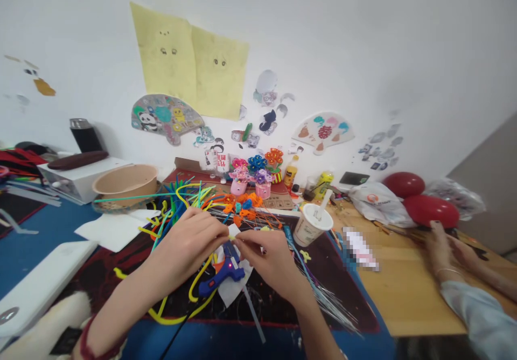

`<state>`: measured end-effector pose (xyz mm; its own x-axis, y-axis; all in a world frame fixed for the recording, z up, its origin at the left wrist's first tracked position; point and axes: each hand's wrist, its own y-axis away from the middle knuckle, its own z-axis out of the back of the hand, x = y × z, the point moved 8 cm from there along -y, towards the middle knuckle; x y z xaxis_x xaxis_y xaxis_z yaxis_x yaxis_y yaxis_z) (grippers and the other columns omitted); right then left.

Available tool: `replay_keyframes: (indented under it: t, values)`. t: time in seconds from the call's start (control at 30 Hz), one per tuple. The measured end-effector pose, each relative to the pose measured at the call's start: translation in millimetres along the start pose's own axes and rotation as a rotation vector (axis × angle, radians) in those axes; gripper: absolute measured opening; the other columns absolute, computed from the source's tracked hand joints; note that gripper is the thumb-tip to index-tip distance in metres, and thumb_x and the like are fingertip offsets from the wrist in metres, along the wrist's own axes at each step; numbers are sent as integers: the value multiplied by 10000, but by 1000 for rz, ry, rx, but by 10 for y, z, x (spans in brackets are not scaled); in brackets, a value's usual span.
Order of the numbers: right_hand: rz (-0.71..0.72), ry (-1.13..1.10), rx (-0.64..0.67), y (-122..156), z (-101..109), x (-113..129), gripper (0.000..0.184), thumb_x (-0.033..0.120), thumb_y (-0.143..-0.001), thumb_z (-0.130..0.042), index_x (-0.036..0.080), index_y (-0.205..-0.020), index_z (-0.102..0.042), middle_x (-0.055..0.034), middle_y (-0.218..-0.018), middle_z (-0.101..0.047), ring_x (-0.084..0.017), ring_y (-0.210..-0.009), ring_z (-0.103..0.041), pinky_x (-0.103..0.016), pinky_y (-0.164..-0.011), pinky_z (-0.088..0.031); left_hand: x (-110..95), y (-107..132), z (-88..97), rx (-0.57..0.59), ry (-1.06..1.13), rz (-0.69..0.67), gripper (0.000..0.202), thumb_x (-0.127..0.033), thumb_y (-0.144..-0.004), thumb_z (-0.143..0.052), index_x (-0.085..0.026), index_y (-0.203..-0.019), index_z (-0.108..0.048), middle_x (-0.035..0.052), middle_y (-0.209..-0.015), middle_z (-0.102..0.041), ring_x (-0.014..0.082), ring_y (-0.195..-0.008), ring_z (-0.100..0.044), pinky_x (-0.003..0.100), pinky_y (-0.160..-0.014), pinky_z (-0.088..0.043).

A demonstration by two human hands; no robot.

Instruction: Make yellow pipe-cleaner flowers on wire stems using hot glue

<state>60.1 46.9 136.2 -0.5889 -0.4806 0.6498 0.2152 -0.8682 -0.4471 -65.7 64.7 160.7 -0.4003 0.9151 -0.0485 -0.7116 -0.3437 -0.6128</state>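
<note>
My left hand (pixel 194 247) and my right hand (pixel 269 258) meet fingertip to fingertip over the dark mat. Both are closed in a pinch on a short bit of yellow pipe cleaner (pixel 231 237), mostly hidden by the fingers. Just below them a blue glue gun (pixel 222 279) with a small red light lies on white paper (pixel 231 294). A clear glue stick (pixel 254 314) lies nearer to me. Long yellow pipe cleaners (pixel 172 319) curve around my left wrist, and a heap of green, blue and yellow ones (pixel 181 193) lies behind that hand.
Pipe-cleaner flowers in pink pots (pixel 263 189) stand at the back. A white cup (pixel 309 228) is right of my hands, near a bundle of thin wires (pixel 331 306). A tan bowl (pixel 125 180) stands left. At far right another person's hands (pixel 444 252) touch a red balloon (pixel 432 210).
</note>
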Motion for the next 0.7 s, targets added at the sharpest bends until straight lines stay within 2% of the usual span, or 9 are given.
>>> replay_keyframes:
  t: [0.17,0.33,0.43,0.53,0.6,0.7]
  values:
    - [151,97,-101,20,36,102,219,200,-948,-535,174,-784,-678,15,-624,-598,-113,-541,-502,-221,-566,-362,-90,7,60,-88,-5,-28,122,-181,-984,-489,-181,-887,-563,-7,-760,-634,149,-712,-543,302,-749,-368]
    - [253,171,-246,75,6,202,225,168,-944,-524,152,-780,-677,1,-583,-583,-120,-502,-498,-235,-531,-359,-128,28,110,-194,8,-14,96,-123,-951,-536,-172,-883,-582,-6,-739,-649,137,-680,-553,301,-730,-390]
    - [288,162,-385,118,-15,304,217,165,-949,-526,120,-822,-696,-15,-570,-608,-123,-478,-512,-236,-512,-378,-147,58,153,-307,10,57,97,-89,-917,-580,-163,-861,-607,2,-722,-670,136,-652,-557,302,-709,-404]
    - [235,104,-465,114,-15,318,204,144,-943,-531,97,-846,-704,-35,-596,-660,-121,-475,-545,-228,-510,-404,-132,130,212,-424,8,174,78,-92,-899,-610,-145,-849,-638,14,-703,-687,137,-638,-589,281,-681,-438]
    - [169,47,-443,75,4,270,208,147,-936,-538,108,-814,-702,-28,-594,-663,-118,-473,-551,-218,-502,-409,-84,165,229,-426,59,228,70,-125,-907,-612,-148,-875,-669,7,-711,-717,123,-624,-635,234,-641,-474]
    - [80,-56,-277,-15,26,171,209,170,-933,-544,136,-794,-696,-5,-602,-646,-112,-498,-550,-199,-512,-415,82,169,169,-274,321,307,100,-179,-915,-619,-204,-909,-716,-40,-746,-765,89,-615,-695,154,-592,-501]
